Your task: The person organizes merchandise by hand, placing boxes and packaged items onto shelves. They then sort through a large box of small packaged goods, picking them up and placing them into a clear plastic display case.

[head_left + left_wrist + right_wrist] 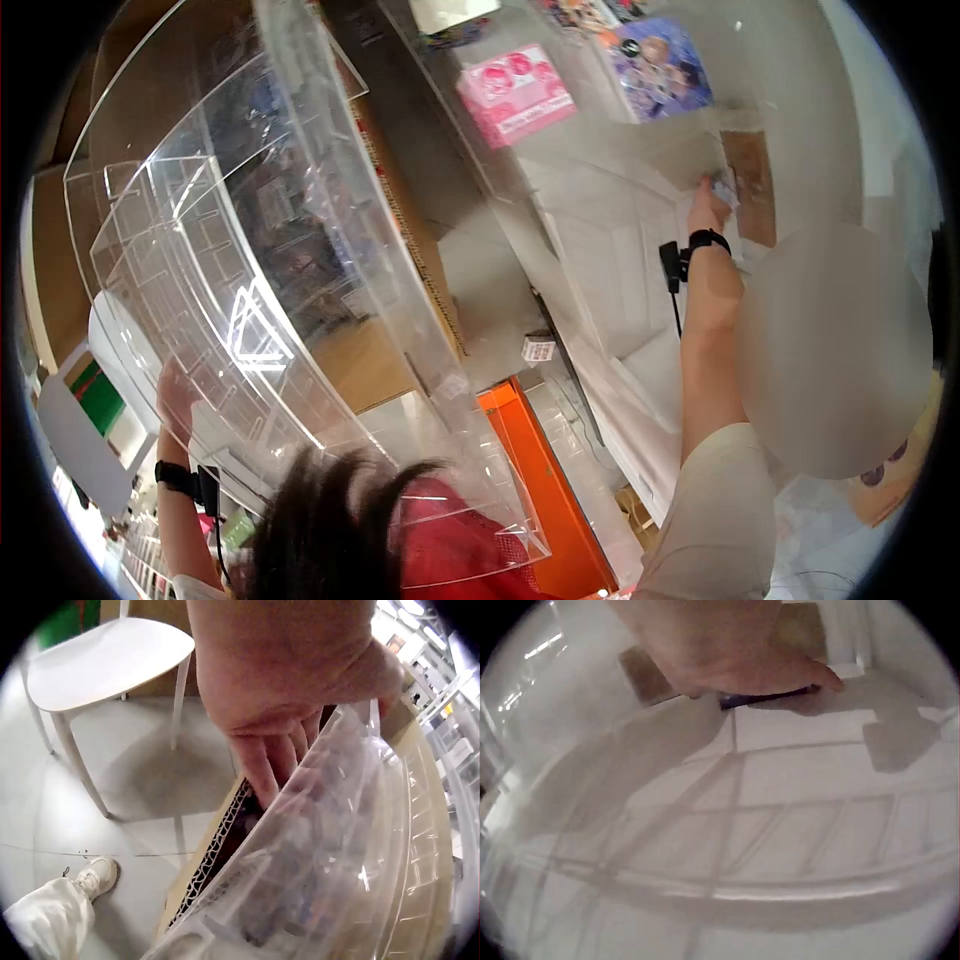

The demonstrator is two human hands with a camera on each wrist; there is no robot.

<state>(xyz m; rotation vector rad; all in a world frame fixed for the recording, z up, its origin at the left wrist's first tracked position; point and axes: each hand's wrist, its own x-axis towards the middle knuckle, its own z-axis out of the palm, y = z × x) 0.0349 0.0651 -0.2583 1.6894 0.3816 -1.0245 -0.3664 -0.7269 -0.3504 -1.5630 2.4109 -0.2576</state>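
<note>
My left hand [292, 682] grips the upper edge of a large clear plastic display case [330, 817], its fingers on one side and the thumb on the other. In the head view that left hand [177, 398] shows through the clear plastic panels [180, 220]. At the upper right, my right hand [708, 210] reaches down inside another clear-walled container and pinches a small shiny flat item [724, 190]. The right wrist view shows a thin dark edge [769, 697] of it under the right hand [735, 671], close over a pale bottom; the palm hides the rest.
A pink printed card [515, 95] and a purple illustrated card [658, 70] lie beyond the right hand. A cardboard box [370, 360] with wrapped items stands behind the panels. An orange panel [545, 485], a person's dark hair [320, 530] and a white chair [112, 664] are nearby.
</note>
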